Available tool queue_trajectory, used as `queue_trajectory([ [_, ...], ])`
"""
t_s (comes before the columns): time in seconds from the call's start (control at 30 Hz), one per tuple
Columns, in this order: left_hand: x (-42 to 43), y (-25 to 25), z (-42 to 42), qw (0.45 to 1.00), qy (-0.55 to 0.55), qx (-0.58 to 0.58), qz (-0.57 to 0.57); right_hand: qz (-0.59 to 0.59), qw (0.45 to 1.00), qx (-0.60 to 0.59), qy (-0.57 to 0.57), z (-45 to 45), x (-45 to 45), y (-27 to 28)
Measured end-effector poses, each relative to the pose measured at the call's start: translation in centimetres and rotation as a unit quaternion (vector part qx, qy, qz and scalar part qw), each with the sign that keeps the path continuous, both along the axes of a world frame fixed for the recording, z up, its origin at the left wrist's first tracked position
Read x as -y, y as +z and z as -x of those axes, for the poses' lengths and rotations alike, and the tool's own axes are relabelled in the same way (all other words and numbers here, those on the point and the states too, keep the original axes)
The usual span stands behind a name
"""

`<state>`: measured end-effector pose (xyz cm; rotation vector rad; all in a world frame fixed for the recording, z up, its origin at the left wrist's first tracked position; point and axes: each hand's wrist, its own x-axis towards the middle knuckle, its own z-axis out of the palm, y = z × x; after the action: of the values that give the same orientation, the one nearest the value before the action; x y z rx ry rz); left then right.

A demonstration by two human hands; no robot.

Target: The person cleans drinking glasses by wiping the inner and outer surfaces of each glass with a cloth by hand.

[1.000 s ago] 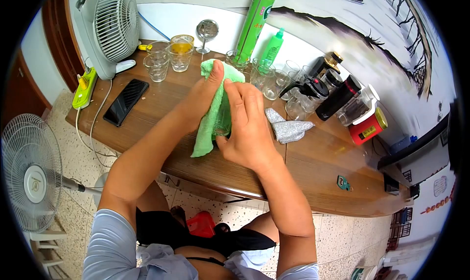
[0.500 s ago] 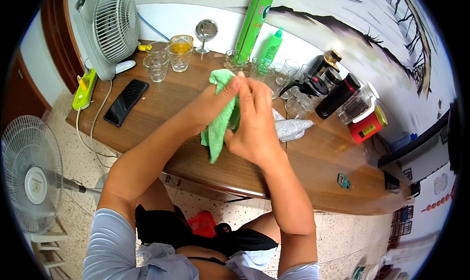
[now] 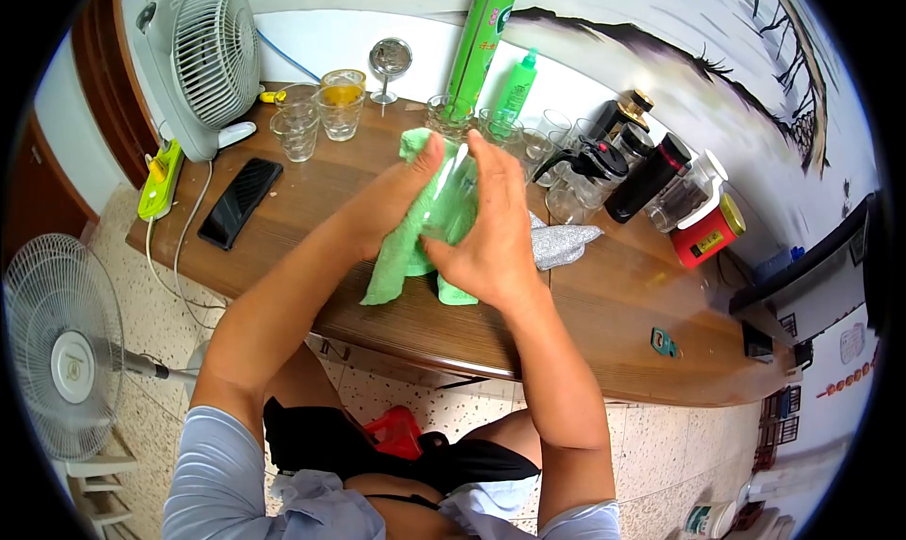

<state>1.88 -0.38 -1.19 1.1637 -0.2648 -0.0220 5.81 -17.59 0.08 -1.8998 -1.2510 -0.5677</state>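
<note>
Between my hands, above the tabletop, is a clear drinking glass (image 3: 457,193), wrapped partly in a green cloth (image 3: 404,253). My left hand (image 3: 401,193) grips the cloth against the left side of the glass, thumb pointing up. From the right, my right hand (image 3: 495,233) holds the glass, its fingers up along the side and the thumb low near its end. The cloth hangs down in two folds below my hands. Part of the glass is hidden by the cloth and fingers. A silver-grey cloth (image 3: 564,246) lies just right of my right hand.
Several glasses (image 3: 296,132) stand at the back left and behind my hands. A glass pot with a black lid (image 3: 595,163), a black flask (image 3: 649,177) and a red tin (image 3: 708,233) stand on the right. A phone (image 3: 241,202) lies left, near a fan (image 3: 212,59).
My hands have spread slightly apart, and more of the glass shows between them. The green cloth has opened out, with its lower end shifted left and another fold showing on the right.
</note>
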Motion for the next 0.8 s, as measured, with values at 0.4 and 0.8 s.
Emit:
queue_trajectory([
  [0.4,-0.3,-0.2,-0.1,0.998,0.055,-0.027,-0.002,0.004,0.995,0.047,0.082,0.5,0.2,0.1],
  [0.8,0.4,0.6,0.5,0.995,0.052,-0.016,-0.084,-0.100,0.995,0.016,0.019,-0.2,-0.8,-1.6],
])
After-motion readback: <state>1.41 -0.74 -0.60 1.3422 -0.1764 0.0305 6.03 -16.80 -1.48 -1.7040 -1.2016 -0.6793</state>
